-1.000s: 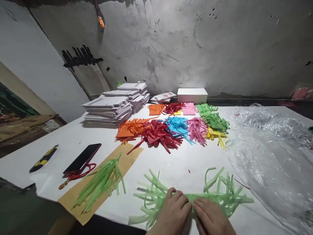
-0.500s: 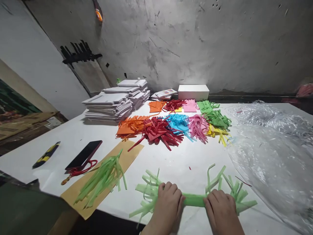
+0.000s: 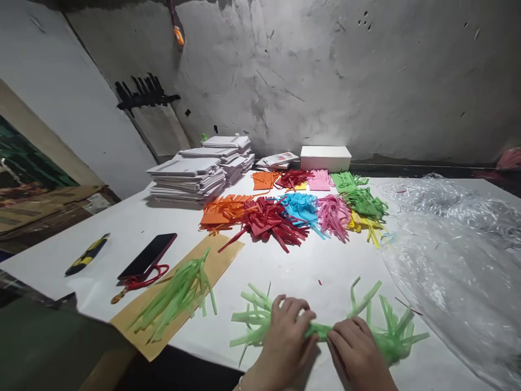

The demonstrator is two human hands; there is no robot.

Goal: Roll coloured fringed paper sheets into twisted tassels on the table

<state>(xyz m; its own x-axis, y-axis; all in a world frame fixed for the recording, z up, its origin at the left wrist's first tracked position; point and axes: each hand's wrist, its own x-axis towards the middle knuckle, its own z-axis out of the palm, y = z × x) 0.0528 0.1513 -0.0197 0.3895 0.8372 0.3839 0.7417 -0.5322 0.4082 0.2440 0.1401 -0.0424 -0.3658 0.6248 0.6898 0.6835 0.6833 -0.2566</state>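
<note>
From where I stand, there's a fair lane across the white tabletop (image 3: 280,271), between the green fringed tissue strip (image 3: 394,342) under both hands and the dark red tissue fringes (image 3: 266,220) further back; only a tiny red scrap (image 3: 319,282) lies in it. The right hand (image 3: 358,342) would meet the clear plastic bag (image 3: 451,277) sprawling on its outer side. Past the left hand (image 3: 287,331), there's a narrow gap before the brown paper sheet (image 3: 224,251) with its green tassel (image 3: 175,296). Reaching straight back, the fringe rows block the way, then the white box (image 3: 325,158); paper stacks (image 3: 185,179) wall off the back left.
</note>
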